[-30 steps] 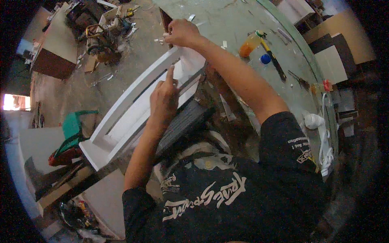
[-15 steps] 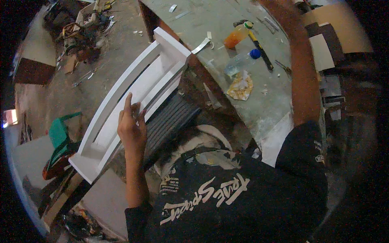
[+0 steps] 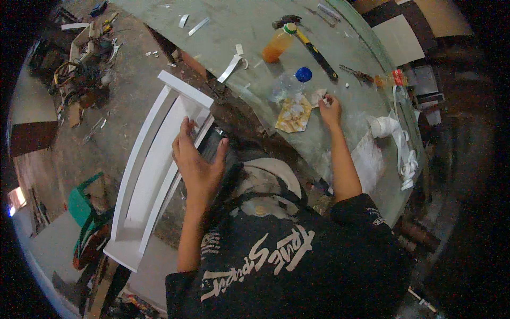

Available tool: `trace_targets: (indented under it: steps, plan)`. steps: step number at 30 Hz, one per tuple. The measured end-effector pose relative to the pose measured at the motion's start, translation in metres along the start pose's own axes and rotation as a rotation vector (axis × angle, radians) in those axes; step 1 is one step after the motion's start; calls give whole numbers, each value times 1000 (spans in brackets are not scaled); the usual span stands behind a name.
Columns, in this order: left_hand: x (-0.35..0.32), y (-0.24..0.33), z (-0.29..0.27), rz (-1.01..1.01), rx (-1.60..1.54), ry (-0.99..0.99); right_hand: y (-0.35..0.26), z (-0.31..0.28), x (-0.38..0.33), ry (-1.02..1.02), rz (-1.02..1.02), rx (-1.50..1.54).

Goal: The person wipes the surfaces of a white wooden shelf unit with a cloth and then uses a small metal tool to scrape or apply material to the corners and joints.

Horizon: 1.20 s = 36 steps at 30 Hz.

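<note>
A white curved box-like frame (image 3: 144, 154) with long slats and end boards lies slanted on the left, partly over my lap. My left hand (image 3: 199, 165) rests against its near slat, fingers spread and the thumb standing apart. Over the table, my right hand (image 3: 330, 111) is closed in a pinch on a crumpled whitish wad (image 3: 319, 98); whether it is paper or cloth I cannot tell. Beside that wad lies a yellow-stained paper (image 3: 294, 114). A clear bottle with a blue cap (image 3: 289, 85) lies just beyond the paper.
On the greenish table (image 3: 249, 32) are a bottle of orange drink (image 3: 278, 43), a hammer (image 3: 316, 53), a screwdriver-like tool (image 3: 357, 73), white strips (image 3: 229, 68) and a roll of white band (image 3: 387, 127). Tools and scraps (image 3: 79, 69) litter the floor. A green object (image 3: 82, 204) stands left.
My right hand has come down from the far right edge and pinches the wad. My left hand has spread its thumb. The white frame appears lower and the table farther left in view.
</note>
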<state>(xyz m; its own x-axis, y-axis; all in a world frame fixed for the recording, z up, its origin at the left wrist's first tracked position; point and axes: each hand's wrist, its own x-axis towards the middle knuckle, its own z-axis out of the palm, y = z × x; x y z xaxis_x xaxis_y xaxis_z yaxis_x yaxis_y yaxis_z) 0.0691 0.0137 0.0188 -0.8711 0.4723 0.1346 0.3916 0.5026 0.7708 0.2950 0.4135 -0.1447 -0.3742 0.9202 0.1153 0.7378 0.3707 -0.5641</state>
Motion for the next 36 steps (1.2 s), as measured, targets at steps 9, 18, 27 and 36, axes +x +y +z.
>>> trace_targets:
  steps: [9,18,27,36]
  plan:
    - [20,0,12,61,-33,-18,-81,-20,-32,153,-255,-241]
    - [30,-4,20,4,-124,-5,-130,13,-137,-67,-667,61]
    - [24,-10,0,-22,-105,-24,-353,39,-52,-60,-508,470]
    - [-12,-30,-21,-184,13,104,-379,249,109,-489,-966,-393]
